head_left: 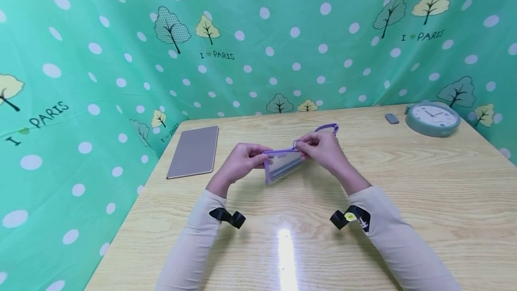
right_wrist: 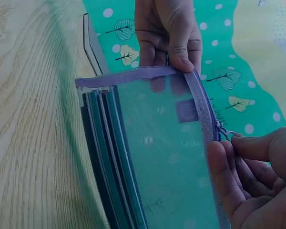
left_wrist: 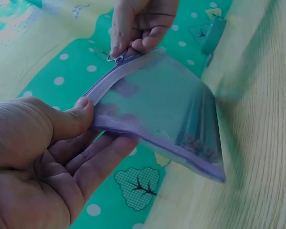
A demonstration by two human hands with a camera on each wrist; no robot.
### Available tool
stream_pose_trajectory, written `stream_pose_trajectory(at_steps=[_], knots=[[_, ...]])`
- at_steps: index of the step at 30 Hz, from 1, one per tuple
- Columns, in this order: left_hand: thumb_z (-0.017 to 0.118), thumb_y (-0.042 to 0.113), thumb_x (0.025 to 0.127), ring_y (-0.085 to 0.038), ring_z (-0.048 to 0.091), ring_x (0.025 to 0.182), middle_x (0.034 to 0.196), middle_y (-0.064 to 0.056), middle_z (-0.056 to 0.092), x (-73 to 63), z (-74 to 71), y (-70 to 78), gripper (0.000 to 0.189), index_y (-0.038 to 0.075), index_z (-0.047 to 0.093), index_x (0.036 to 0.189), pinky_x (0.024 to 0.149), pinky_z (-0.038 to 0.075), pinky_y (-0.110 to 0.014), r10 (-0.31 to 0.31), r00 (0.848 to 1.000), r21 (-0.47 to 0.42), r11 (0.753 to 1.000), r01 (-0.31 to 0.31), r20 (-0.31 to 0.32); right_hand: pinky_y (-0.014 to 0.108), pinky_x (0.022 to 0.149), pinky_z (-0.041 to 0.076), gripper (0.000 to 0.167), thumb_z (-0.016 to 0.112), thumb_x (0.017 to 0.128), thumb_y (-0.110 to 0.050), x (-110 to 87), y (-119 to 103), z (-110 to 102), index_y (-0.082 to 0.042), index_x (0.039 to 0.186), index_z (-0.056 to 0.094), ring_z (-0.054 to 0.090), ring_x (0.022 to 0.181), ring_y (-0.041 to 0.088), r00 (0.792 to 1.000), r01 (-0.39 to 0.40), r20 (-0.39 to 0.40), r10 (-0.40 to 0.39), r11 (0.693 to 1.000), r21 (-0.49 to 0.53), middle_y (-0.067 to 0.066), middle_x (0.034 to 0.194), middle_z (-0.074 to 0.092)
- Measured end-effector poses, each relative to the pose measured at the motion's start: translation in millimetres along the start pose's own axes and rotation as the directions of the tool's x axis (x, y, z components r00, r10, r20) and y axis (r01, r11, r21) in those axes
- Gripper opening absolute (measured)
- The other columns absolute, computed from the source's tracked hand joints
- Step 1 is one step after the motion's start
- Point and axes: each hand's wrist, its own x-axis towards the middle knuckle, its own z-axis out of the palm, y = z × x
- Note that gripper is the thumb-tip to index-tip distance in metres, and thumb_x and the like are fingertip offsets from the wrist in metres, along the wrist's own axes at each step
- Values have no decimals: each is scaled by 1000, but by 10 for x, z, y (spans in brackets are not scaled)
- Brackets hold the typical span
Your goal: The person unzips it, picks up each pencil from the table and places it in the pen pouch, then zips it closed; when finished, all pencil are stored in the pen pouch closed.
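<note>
A see-through mesh zipper pouch (right_wrist: pixel 167 138) with purple edging is held up over the table between both hands. Several long, slim pen-like sticks (right_wrist: pixel 107 143) lie along its bottom inside. My left hand (head_left: pixel 243 160) pinches one top corner, thumb on the near face and fingers behind. My right hand (head_left: pixel 321 147) pinches the ring of the zipper pull (right_wrist: pixel 223 130) partway along the top edge. A purple strap loop (head_left: pixel 329 126) sticks out past the right hand. In the left wrist view the sticks' ends (left_wrist: pixel 202 148) show through the mesh.
A grey notebook (head_left: pixel 194 152) lies at the table's left. Towards the back right are a round teal clock (head_left: pixel 433 118) and a small grey block (head_left: pixel 392 118). A green dotted curtain (head_left: pixel 258 71) hangs behind the wooden table (head_left: pixel 404 183) and along its left side.
</note>
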Motion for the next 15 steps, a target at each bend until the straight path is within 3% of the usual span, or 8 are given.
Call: stream_pose_trajectory(at_steps=[8,15], knots=[[59,-5,101,-28,76,94,102,-23,74,4,6,-37,22,-11,68,121,85,64,-33,-30,998,20,999,31,-59,21,63,62,23,70,99,-10,8,1,33,9,110,73,69,66,9,999,-23,-41,22,999,-25,21,92,76],[58,-5,102,-29,76,93,102,-24,74,14,-41,-71,22,-11,69,119,83,65,-33,-62,993,18,998,64,-98,21,60,61,24,71,99,-13,4,-7,-74,9,109,74,68,62,8,995,-61,-88,54,995,-84,17,89,77]])
